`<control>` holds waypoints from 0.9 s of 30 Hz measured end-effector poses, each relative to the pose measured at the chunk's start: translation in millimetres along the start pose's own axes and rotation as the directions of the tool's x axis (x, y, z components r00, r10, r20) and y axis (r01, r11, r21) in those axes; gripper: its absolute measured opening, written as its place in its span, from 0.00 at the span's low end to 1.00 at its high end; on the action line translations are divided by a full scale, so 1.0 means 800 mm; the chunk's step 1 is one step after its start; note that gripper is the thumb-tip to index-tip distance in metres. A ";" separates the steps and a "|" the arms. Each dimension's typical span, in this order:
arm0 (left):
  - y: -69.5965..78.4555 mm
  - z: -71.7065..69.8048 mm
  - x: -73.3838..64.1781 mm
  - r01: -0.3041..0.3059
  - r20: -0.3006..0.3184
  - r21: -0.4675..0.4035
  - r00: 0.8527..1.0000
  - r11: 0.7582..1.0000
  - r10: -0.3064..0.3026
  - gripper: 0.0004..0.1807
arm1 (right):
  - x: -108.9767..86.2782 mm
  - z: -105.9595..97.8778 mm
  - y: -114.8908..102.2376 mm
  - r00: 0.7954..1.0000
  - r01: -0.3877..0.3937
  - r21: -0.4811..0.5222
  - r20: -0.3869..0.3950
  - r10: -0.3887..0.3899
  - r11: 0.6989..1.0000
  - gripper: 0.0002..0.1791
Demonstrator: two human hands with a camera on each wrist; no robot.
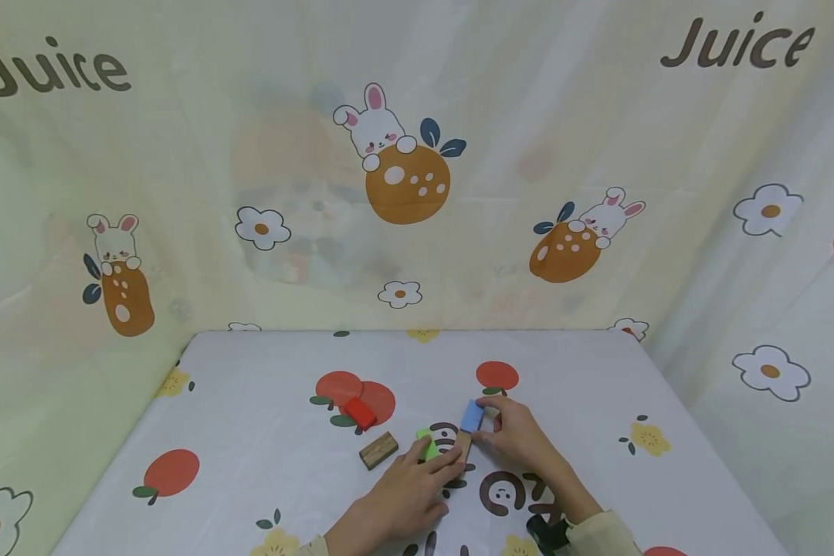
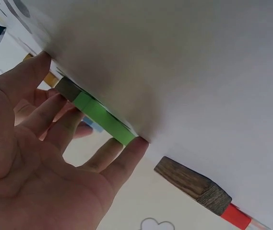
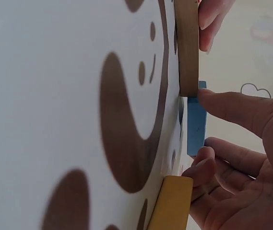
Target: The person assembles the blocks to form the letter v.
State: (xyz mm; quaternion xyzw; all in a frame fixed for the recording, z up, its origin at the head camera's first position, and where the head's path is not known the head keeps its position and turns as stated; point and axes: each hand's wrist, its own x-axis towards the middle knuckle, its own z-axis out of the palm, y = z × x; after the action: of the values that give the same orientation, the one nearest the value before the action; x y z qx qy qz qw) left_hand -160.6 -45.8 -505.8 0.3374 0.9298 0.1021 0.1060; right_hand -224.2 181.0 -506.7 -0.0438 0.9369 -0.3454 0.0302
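Note:
My right hand [image 1: 521, 436] pinches a blue block [image 1: 472, 416] between thumb and fingers. The blue block meets the far end of a light wooden block [image 1: 463, 446]. My left hand [image 1: 410, 490] has its fingers extended, with fingertips at a green block [image 1: 428, 445] and at the near part of the wooden block. In the left wrist view, a dark wooden end [image 2: 67, 89] adjoins the green block [image 2: 102, 117], and fingertips touch along them. A yellow block [image 3: 172, 203] stands by the right fingers in the right wrist view; the head view does not show it.
Left of my left hand lies a brown wood-grain block [image 1: 378, 450], with a red block [image 1: 360, 413] beyond it. All rest on a white cloth [image 1: 250, 409] printed with fruit and flowers. A printed curtain [image 1: 306, 154] hangs behind the table.

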 end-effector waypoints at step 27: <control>0.000 -0.001 0.000 0.015 0.011 -0.023 1.000 1.000 -0.015 0.35 | 0.002 0.002 0.002 1.000 0.010 -0.024 0.029 -0.009 1.000 0.30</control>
State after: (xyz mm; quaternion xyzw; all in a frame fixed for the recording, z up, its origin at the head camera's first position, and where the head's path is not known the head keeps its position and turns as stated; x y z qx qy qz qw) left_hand -160.6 -45.8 -505.4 0.3298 0.9304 0.1102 0.1158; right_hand -225.7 180.9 -508.8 -0.0537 0.9403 -0.3334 0.0416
